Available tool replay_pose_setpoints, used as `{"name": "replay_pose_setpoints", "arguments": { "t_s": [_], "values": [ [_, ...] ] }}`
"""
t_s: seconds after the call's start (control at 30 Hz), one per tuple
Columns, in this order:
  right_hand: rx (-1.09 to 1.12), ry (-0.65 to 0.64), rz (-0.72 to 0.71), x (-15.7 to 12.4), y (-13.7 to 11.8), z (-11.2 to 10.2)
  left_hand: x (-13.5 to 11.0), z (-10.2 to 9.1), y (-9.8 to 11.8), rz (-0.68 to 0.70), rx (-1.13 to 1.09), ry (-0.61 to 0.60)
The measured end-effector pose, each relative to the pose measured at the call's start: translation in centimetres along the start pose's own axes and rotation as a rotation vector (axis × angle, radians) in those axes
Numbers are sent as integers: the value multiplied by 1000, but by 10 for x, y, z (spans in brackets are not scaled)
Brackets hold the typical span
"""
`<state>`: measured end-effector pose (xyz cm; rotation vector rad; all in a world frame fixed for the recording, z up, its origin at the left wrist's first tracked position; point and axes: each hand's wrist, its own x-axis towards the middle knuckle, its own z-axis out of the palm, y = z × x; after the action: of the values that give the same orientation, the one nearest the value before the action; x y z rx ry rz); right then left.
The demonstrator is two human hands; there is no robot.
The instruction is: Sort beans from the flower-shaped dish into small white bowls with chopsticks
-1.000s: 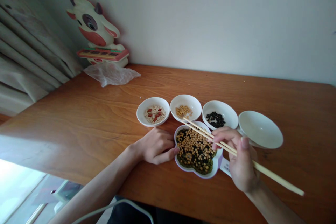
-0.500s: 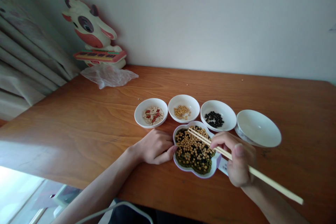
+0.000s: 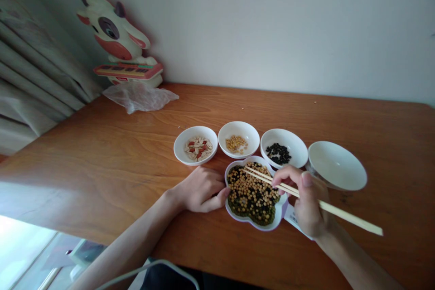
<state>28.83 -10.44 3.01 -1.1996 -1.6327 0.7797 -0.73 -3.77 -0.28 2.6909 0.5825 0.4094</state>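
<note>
A white flower-shaped dish (image 3: 281,212) with a lilac edge holds a mix of yellow beans, dark beans and small green beans. My left hand (image 3: 205,190) rests on the table with its fingers curled, thumb and fingertips at the dish's left rim. A pair of wooden chopsticks (image 3: 350,215) is gripped in my right hand (image 3: 307,199), above the dish's right side. Their tips are close together among the yellow beans near the dish's top. Partly under my right hand, a flat strip with a label (image 3: 295,218) extends from the dish.
Behind the dish stand a bowl of pale and reddish seeds (image 3: 180,150), a bowl of yellow beans (image 3: 252,136), a bowl of black beans (image 3: 295,143) and a larger white bowl (image 3: 336,165). At back left are a plastic bag (image 3: 141,99) and cow-shaped toy keyboard (image 3: 131,45).
The rear ends of the chopsticks have swung up and slightly left as my right hand shifted its hold. Their tips remain among the beans. My left hand stays in place.
</note>
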Motion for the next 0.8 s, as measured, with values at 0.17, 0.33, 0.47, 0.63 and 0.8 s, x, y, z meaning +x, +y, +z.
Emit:
{"name": "replay_pose_setpoints", "arguments": {
  "t_s": [0.17, 0.33, 0.47, 0.63, 0.8],
  "values": [
    [-30, 25, -21, 2, -3, -1, 0, -1, 1, 1, 0, -2],
    [-20, 45, -55, 2, 2, -2, 2, -2, 1, 7, 1, 2],
    [52, 63, -139, 2, 4, -1, 2, -2, 1, 13, 1, 6],
    [104, 134, -261, -1, 11, 0, 2, -2, 2, 17, 1, 12],
    [44, 119, -360, -1, 19, -1, 3, -2, 2, 18, 3, 23]
  ]
}}
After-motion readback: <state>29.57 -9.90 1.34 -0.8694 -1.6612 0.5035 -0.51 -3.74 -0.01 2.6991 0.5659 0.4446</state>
